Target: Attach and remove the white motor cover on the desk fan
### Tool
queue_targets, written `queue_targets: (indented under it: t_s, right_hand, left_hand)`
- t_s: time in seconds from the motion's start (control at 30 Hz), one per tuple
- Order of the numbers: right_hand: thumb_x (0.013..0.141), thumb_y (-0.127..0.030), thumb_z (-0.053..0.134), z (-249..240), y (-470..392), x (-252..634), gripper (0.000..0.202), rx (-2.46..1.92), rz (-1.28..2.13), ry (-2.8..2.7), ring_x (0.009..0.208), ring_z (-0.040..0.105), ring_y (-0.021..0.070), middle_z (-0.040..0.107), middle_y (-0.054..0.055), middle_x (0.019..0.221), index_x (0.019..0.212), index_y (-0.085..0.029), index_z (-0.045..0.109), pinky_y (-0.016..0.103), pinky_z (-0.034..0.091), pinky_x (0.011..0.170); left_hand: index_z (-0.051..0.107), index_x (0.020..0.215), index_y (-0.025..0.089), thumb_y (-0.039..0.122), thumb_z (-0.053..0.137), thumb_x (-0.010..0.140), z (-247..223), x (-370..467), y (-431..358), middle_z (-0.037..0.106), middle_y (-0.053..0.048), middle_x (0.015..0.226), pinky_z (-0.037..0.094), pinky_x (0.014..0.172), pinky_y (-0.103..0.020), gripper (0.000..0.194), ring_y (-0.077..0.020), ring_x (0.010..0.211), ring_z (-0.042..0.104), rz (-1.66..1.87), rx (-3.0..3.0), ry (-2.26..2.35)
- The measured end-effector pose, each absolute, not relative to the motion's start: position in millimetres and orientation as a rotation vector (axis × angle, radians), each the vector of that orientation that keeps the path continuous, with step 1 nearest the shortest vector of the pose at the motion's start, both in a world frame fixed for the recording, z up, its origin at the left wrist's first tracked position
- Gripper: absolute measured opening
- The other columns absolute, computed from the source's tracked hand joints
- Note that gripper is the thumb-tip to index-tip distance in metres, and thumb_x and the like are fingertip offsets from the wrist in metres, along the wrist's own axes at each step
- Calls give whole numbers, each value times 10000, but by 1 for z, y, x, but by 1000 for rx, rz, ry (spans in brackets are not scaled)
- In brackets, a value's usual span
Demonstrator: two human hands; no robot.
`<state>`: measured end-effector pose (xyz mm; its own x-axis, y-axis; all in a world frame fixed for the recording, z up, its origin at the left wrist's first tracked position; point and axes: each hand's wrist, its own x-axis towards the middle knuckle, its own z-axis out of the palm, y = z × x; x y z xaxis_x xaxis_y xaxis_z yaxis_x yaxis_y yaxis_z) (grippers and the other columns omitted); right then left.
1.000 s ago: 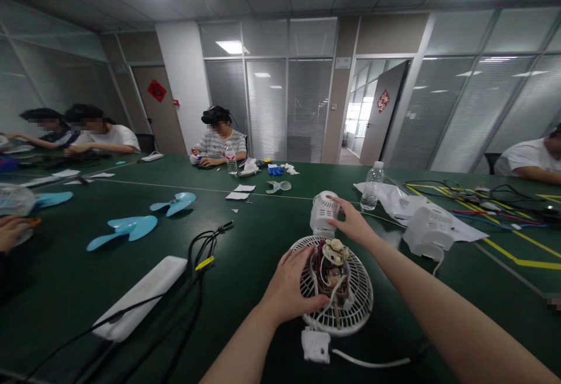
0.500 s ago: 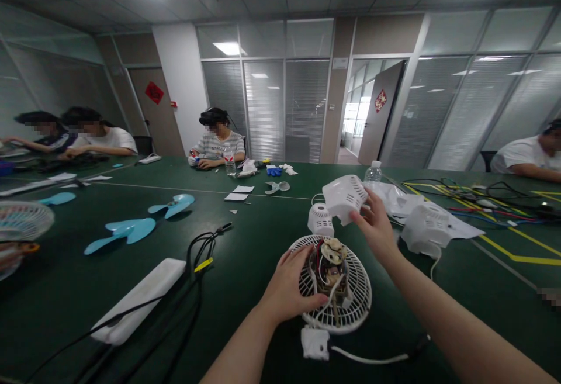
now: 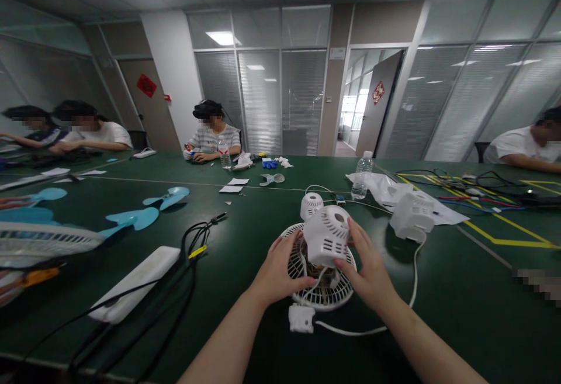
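A white plastic fan motor cover with slotted vents is tilted over the fan motor. My right hand grips its right side, thumb at the lower edge. The motor sits on a round white fan grille and is now mostly hidden under the cover. My left hand curls around the left side of the motor and grille, thumb in front and fingers behind. In front of the grille lies a small white plastic piece beside a white cord.
Another white housing stands behind the grille; a further one sits right, near a water bottle. Left are a white power strip, black cables and blue fan blades. Co-workers sit around the table; one's hand handles a grille.
My right hand has brought the motor cover down and left, from beside the grille to over the motor. My left hand stays at the grille. At far left, another person's grille has shifted right.
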<state>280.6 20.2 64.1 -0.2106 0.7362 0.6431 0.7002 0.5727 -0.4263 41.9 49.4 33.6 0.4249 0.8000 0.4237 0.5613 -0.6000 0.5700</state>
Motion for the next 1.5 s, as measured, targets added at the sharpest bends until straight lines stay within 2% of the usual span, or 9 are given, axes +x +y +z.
queue_targets:
  t_s: [0.13, 0.27, 0.53, 0.73, 0.97, 1.03, 1.2, 1.37, 1.5]
  right_hand:
    - [885, -409, 537, 63, 14, 277, 790, -1205, 29, -2038, 1379, 325, 309, 220, 74, 1547, 1510, -321, 61, 502, 360, 1092]
    - [885, -406, 534, 62, 14, 278, 802, -1195, 42, -2075, 1389, 311, 295, 212, 67, 1549, 1508, -333, 35, 492, 361, 1095]
    - [886, -398, 550, 60, 18, 283, 765, -1142, 108, -2112, 1413, 258, 272, 179, 55, 1562, 1504, -330, 106, 474, 312, 1129]
    - [885, -397, 563, 60, 21, 288, 724, -1052, 270, -2095, 1413, 256, 256, 223, 51, 1545, 1492, -328, 173, 464, 302, 1136]
    - [856, -363, 607, 61, 23, 298, 763, -931, 537, -2121, 1431, 203, 281, 122, 46, 1576, 1487, -323, 180, 468, 369, 1092]
    - [850, -331, 612, 60, 23, 301, 774, -927, 608, -2121, 1423, 226, 287, 128, 47, 1577, 1487, -327, 172, 485, 368, 1090]
    - [826, -273, 635, 57, 25, 306, 810, -942, 711, -2107, 1365, 348, 298, 250, 60, 1544, 1484, -338, 167, 515, 376, 1074]
    - [821, -274, 649, 56, 26, 306, 836, -976, 707, -2112, 1353, 364, 299, 224, 48, 1553, 1485, -356, 149, 522, 370, 1077]
    - [823, -262, 646, 60, 23, 305, 850, -1048, 757, -2103, 1331, 400, 300, 267, 61, 1534, 1488, -361, 125, 537, 374, 1068]
  left_hand:
    - [154, 1486, 215, 604, 711, 670, 33, 45, 46, 311, -131, 1515, 208, 1144, -528, 1062, -327, 1389, 292, 1043, 2323, 1159]
    - [147, 1491, 234, 609, 665, 716, 34, 48, 44, 266, -109, 1539, 233, 1141, -507, 1004, -324, 1401, 265, 1083, 2303, 1136]
    - [201, 1476, 233, 489, 651, 786, 34, 50, 41, 319, -96, 1516, 270, 1140, -482, 862, -302, 1382, 313, 1109, 2234, 1081]
    - [218, 1468, 271, 380, 714, 746, 36, 50, 39, 371, -92, 1485, 324, 1104, -529, 882, -313, 1341, 382, 1055, 2120, 1097]
    - [200, 1474, 277, 346, 733, 728, 37, 49, 38, 365, -91, 1486, 320, 1107, -528, 919, -310, 1344, 375, 1031, 2120, 1104]
    - [197, 1475, 279, 339, 734, 726, 37, 49, 38, 365, -93, 1485, 318, 1106, -531, 923, -313, 1343, 375, 1027, 2110, 1105]
    - [212, 1471, 279, 325, 748, 713, 39, 49, 37, 375, -104, 1476, 307, 1103, -541, 930, -325, 1333, 384, 1013, 2091, 1101]
    - [209, 1472, 283, 318, 744, 714, 39, 49, 38, 367, -102, 1481, 301, 1105, -538, 929, -324, 1338, 376, 999, 2094, 1111]
    - [120, 1491, 292, 335, 727, 731, 38, 49, 39, 312, -98, 1515, 292, 1110, -543, 973, -318, 1355, 356, 959, 2105, 1144]
